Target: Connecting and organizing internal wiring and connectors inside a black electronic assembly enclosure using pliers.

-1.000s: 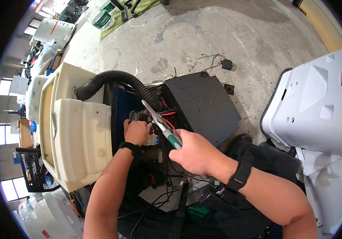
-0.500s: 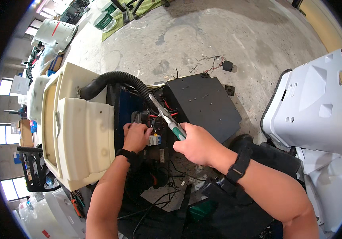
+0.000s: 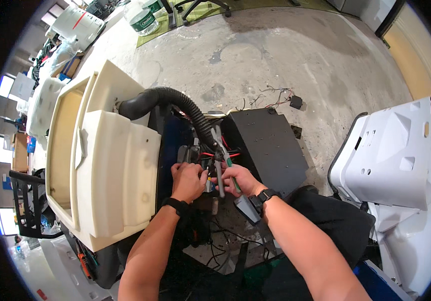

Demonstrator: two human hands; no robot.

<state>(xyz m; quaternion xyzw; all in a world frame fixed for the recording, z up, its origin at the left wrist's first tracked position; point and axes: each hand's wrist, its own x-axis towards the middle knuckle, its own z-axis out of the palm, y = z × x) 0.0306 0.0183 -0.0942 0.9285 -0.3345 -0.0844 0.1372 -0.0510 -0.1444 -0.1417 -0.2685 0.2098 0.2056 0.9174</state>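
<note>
In my right hand (image 3: 243, 181) is a pair of pliers (image 3: 220, 175) with grey metal and green on its handles. The handles are spread, and the jaws point away from me beside a black corrugated hose (image 3: 190, 108). My left hand (image 3: 189, 181) is closed, fingertips down among wires and a dark component (image 3: 188, 152); what it pinches is hidden. Partly behind its fingers sits a small grey block (image 3: 207, 186) with a yellow mark. Red wires (image 3: 233, 153) run next to the pliers, beside a dark grey metal box (image 3: 268, 145).
A cream plastic housing (image 3: 122, 170) stands at left, joined to the hose. White plastic shells (image 3: 386, 155) stand at right. Loose wires with a black connector box (image 3: 296, 102) lie on the concrete floor (image 3: 301, 55). Black cables (image 3: 220, 248) lie near my legs. Water bottles (image 3: 142, 21) stand far off.
My right hand has drawn in closer to my left, and the pliers' handles have spread apart. My left hand stays at the wiring. The whole view has shifted slightly.
</note>
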